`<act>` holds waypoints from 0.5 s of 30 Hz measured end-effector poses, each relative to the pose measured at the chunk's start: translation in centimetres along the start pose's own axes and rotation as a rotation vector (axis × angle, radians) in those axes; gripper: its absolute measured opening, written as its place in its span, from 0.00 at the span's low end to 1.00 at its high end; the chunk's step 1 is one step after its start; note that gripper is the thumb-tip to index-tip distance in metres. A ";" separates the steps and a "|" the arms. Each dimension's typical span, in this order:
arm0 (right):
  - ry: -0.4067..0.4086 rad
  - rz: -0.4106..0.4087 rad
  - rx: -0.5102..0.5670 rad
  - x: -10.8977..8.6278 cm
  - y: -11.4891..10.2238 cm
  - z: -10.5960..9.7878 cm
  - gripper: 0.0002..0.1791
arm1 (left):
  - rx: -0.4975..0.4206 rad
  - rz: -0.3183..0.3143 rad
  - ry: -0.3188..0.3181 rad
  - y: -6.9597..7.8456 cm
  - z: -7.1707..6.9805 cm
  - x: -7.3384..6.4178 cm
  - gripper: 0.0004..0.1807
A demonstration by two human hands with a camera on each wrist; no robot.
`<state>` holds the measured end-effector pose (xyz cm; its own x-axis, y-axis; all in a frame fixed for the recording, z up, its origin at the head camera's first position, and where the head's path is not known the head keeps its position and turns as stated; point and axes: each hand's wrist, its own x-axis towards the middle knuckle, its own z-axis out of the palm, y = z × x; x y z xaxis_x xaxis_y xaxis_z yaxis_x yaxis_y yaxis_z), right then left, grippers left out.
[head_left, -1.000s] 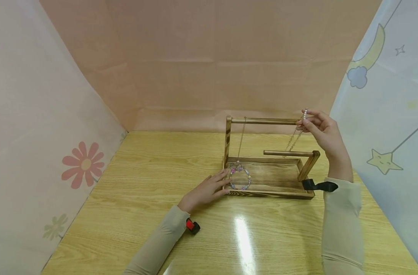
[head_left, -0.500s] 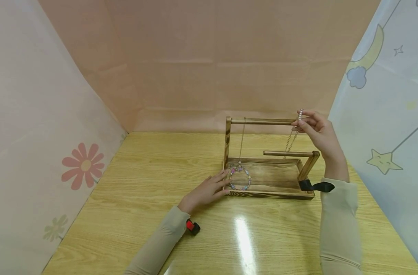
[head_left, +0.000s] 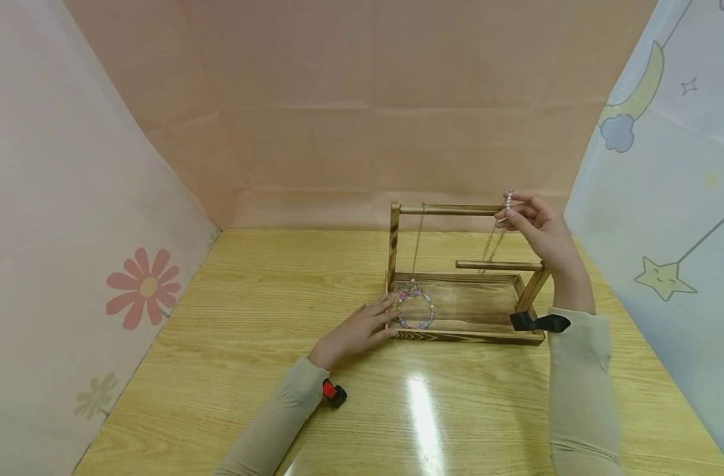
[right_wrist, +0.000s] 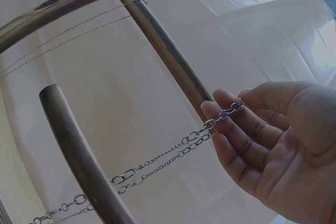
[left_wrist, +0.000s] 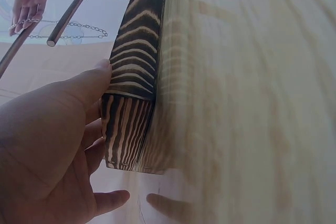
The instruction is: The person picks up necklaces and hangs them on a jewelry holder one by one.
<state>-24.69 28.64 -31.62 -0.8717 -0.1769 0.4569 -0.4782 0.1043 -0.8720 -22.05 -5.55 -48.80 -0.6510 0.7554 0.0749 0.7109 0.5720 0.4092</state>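
Note:
In the head view my right hand pinches a chain necklace with a row of pale beads at the top bar's right end. Its silver links cross that bar, and two strands hang behind the lower bar; the fingers hide whether it fully loops the bar. My left hand rests on the left end of the wooden jewellery stand. In the left wrist view the thumb touches the patterned front wall, other fingers lie along the end. Nearby, a pastel bead bracelet is in the tray.
A thin chain necklace hangs from the top bar near its left post. The lower bar extends leftward from a short right post. Printed cloth walls enclose the wood-grain table.
My right hand has slid leftward along the top bar, carrying the chain necklace with it; the hanging strands have shifted left too. My left hand stays in place.

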 end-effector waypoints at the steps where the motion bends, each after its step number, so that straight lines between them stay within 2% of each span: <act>1: 0.002 0.004 -0.005 0.0 0.0 0.0 0.18 | 0.002 0.000 0.000 0.0 0.0 0.0 0.30; 15: 0.001 0.005 -0.030 0.2 0.1 0.6 0.17 | 0.016 0.011 0.002 -0.2 0.2 0.2 0.30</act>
<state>-24.92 28.05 -31.74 -0.8743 -0.1757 0.4524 -0.4766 0.1348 -0.8687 -22.27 -5.46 -49.06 -0.6440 0.7607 0.0811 0.7219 0.5692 0.3937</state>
